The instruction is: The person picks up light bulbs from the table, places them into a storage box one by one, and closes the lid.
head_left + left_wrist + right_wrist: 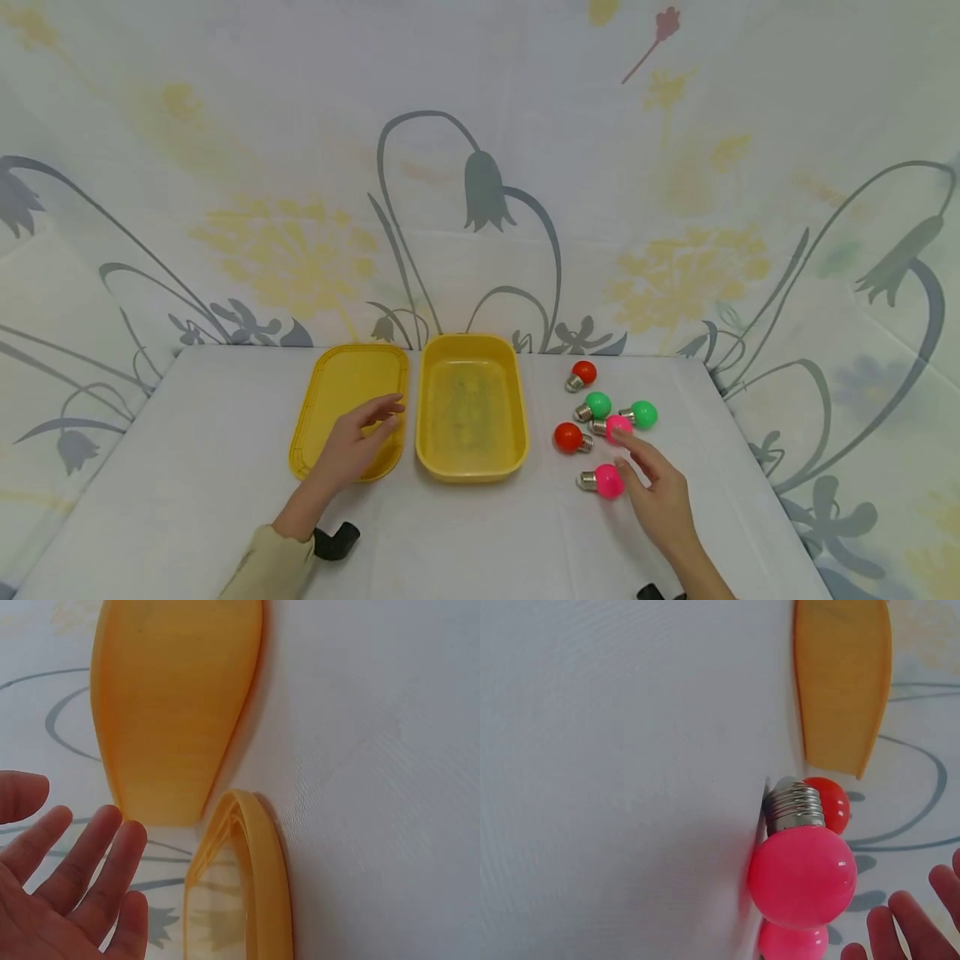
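Observation:
Over the yellow lid (352,367) hovers my left hand (356,442), fingers loosely bent and holding nothing. To its right stands a yellow plastic box (472,477) with nothing in it. My right hand (660,492) is above the near side of a group of light bulbs, its fingers relaxed and holding nothing. Nearest to it lies a pink bulb (609,482), large in the right wrist view (802,877). Another pink bulb (619,428) is partly behind the fingertips. Two red bulbs (567,437) and two green bulbs (597,405) lie around them.
A white cloth (480,550) covers the table. Patterned fabric (480,275) rises behind the table and along both sides. The box and the lid stand side by side at the back, with the bulbs to the right of the box.

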Tool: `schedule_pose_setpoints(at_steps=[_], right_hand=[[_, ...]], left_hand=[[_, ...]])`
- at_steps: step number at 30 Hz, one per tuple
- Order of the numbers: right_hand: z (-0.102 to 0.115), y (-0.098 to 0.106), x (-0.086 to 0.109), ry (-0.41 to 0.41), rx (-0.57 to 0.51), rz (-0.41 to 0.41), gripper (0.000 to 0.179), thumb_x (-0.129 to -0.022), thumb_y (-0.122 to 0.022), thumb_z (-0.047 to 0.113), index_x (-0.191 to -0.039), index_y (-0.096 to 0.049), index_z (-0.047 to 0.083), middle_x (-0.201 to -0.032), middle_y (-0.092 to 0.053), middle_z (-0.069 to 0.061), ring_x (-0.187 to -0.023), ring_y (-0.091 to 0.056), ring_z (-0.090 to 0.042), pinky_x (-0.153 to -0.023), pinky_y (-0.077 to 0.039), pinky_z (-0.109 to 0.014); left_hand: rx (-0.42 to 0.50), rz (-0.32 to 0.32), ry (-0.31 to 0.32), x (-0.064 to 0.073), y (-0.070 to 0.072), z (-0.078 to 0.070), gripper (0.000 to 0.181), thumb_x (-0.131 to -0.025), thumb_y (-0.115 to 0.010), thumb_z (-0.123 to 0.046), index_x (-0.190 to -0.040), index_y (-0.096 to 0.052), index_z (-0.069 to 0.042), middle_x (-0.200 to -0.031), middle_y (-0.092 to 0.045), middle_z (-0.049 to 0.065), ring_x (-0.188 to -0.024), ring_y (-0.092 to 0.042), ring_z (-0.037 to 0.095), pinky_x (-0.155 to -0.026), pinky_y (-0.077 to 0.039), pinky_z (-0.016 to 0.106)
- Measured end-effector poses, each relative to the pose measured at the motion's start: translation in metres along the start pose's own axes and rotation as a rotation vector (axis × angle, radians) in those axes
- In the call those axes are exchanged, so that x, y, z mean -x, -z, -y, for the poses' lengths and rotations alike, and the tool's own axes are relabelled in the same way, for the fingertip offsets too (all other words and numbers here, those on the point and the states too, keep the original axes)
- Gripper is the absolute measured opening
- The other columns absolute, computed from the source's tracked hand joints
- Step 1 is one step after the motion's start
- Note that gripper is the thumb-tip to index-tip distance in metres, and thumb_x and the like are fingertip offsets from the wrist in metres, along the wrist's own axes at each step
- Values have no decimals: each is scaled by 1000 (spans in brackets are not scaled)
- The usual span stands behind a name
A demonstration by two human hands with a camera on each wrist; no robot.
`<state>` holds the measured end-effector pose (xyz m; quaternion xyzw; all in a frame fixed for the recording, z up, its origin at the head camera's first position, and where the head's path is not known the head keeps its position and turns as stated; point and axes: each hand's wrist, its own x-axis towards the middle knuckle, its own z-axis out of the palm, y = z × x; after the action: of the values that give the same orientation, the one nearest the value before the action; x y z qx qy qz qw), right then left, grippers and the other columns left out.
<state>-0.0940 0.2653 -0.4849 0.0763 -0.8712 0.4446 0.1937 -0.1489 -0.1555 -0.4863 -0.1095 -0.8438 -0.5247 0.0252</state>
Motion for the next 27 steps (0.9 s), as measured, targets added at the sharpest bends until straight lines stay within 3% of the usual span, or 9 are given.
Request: schedule_pose_setpoints(at_steps=[9,15,27], right_hand=[[-4,1,7,-16,-16,9,34,-91,-63,-9,-123,-66,0,-126,-66,-11,-120,-49,8,-97,-35,-8],[-11,3,10,-38,8,19,36,-90,-64,-9,-124,-67,2,-126,-65,-11,-120,-47,11,-96,-36,-8],[-16,9,16,-72,-14,23,37,-90,-64,-9,-125,-66,3,-124,-66,-12,-119,-48,11,-94,-41,-12]], left_hand=[[53,27,24,-11,-10,-3,39,-99,-62,-14,-137,-58,-9,-117,-67,4,-110,-61,22,-102,-43,48],[40,36,48,-17,-13,-2,40,-99,-62,-16,-139,-57,-13,-119,-64,2,-111,-60,21,-100,-45,46],[35,77,86,-40,-13,0,42,-99,-63,-16,-140,-56,-12,-112,-60,6,-96,-58,23,-81,-53,30]])
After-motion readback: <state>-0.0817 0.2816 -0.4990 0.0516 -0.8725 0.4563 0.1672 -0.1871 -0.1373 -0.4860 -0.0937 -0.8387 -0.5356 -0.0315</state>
